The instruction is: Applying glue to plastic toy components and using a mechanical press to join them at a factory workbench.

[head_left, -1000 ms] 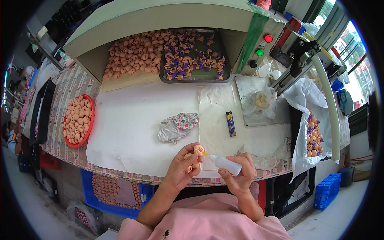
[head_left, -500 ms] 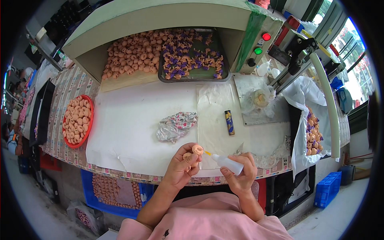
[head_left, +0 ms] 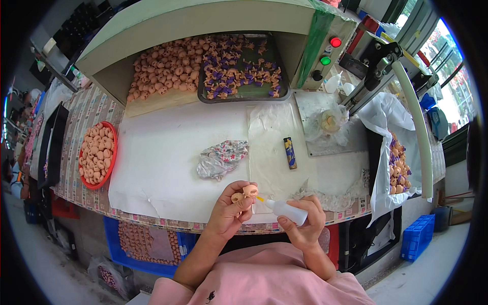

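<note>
My left hand (head_left: 223, 216) is closed around small peach-coloured hollow doll heads, raised above the front edge of the table. One doll head (head_left: 249, 190) sits at the fingertips with its opening showing, and a second head (head_left: 237, 197) is beside it; anything deeper in the palm is hidden. My right hand (head_left: 305, 226) grips a white squeeze bottle (head_left: 291, 212), tilted with its thin yellow nozzle (head_left: 260, 199) pointing at the fingertip head. The nozzle tip is close to that head; whether they touch I cannot tell.
A red basket (head_left: 116, 152) of heads stands left. Under a beige hood (head_left: 203, 23) lie piled heads and a dark tray (head_left: 284, 94) of purple-and-peach figures. A crumpled cloth (head_left: 222, 158), a lighter (head_left: 290, 152), a lever press (head_left: 378, 71) and a lined box (head_left: 378, 188) surround the hands.
The head at my left fingertips has turned, so its opening faces a different way. The bottle has shifted slightly left and down. Both hands keep their hold.
</note>
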### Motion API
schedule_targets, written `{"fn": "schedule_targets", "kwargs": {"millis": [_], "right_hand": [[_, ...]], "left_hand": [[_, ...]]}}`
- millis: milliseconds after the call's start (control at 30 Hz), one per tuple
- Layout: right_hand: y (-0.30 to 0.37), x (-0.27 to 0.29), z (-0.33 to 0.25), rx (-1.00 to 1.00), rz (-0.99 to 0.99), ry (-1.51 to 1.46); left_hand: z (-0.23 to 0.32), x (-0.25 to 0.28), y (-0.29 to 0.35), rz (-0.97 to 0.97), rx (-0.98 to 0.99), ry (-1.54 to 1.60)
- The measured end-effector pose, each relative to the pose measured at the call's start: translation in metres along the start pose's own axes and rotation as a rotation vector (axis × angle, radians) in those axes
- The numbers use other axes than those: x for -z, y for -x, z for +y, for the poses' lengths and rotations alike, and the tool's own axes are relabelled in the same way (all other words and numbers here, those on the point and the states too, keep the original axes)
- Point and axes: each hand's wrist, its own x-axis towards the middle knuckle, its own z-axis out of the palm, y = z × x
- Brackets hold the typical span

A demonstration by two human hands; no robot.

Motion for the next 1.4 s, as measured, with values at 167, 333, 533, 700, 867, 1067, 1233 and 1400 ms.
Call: {"fn": "schedule_targets", "kwargs": {"millis": [167,333,533,700,867,1067,1233,1400], "right_hand": [[-0.001,0.000,0.001,0.003,-0.011,-0.016],[-0.001,0.004,0.001,-0.016,-0.003,-0.010],[0.001,0.005,0.004,-0.041,0.010,-0.013],[0.000,0.004,0.002,-0.076,0.034,-0.049],[-0.012,-0.007,0.013,-0.068,-0.004,-0.025],[-0.041,-0.053,0.029,-0.035,-0.101,0.082],[-0.058,-0.064,0.027,-0.034,-0.223,0.201],[-0.098,-0.062,0.023,0.130,-0.174,0.200]], "left_hand": [[0.000,0.001,0.000,-0.011,-0.002,0.000],[-0.001,0.002,0.000,-0.012,0.003,-0.008],[-0.001,0.002,0.000,-0.016,0.004,-0.001],[0.001,0.001,0.001,-0.017,0.004,0.022],[0.005,0.000,0.009,0.036,0.050,0.114],[0.007,0.006,0.020,-0.146,0.085,0.407],[0.018,0.003,0.035,-0.148,0.141,0.551],[0.023,0.006,0.046,-0.169,0.206,0.652]]}}
